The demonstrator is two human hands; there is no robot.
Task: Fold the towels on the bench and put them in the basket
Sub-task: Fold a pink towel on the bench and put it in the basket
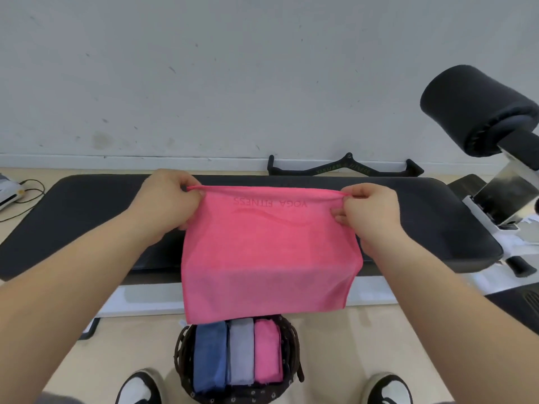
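Right now the left hand (166, 199) and the right hand (370, 208) are holding a pink towel (268, 258) up by its top edge, one at each upper corner. The fingers (339, 212) of both hands are curling round the hem and pinching it taut. The towel is hanging in front of the black worktop (87, 211), its printed lettering showing upside down, and its lower edge is dangling just above the basket (295, 345) on the floor. Inside the basket a blue towel (210, 357), a grey towel (241, 351) and a folded pink towel (267, 351) are lying side by side. Black-and-white shoes (140, 386) are standing either side of the basket.
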